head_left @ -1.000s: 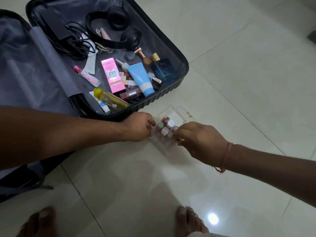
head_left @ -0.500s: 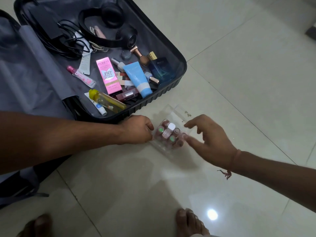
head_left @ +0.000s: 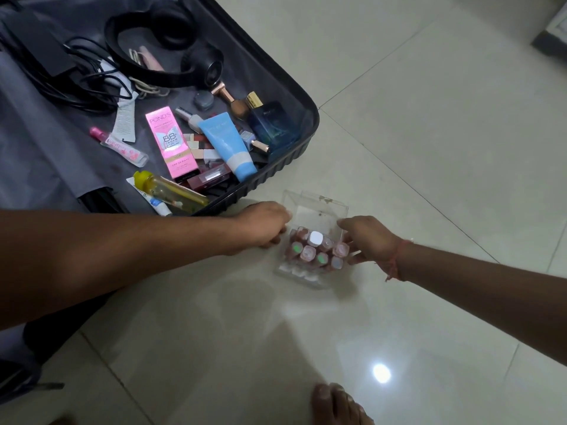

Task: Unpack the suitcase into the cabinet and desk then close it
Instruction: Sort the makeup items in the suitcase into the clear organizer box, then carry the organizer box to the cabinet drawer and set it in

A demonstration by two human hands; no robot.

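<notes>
A clear plastic box [head_left: 319, 207] with several lipsticks [head_left: 314, 251] standing in it sits on the floor tiles just outside the open black suitcase [head_left: 283, 165]. My left hand [head_left: 265, 225] grips the box's left side with curled fingers. My right hand [head_left: 366, 237] holds its right side, fingers spread against the wall. Inside the suitcase lie black headphones [head_left: 171, 53], a pink cream carton [head_left: 170, 142], a light blue tube [head_left: 228, 145], a dark blue perfume bottle [head_left: 271, 122], a yellow-capped bottle [head_left: 171, 190] and tangled black cables [head_left: 76, 78].
Glossy pale floor tiles [head_left: 429, 133] spread to the right and front. My bare foot [head_left: 337, 404] shows at the bottom edge. A grey object [head_left: 550, 41] sits at the far upper right corner. The suitcase's grey lined lid [head_left: 27, 154] lies open on the left.
My right hand, which lifted off the lipsticks half a second ago, has come back down onto the box's right side. The left hand stays at the left side.
</notes>
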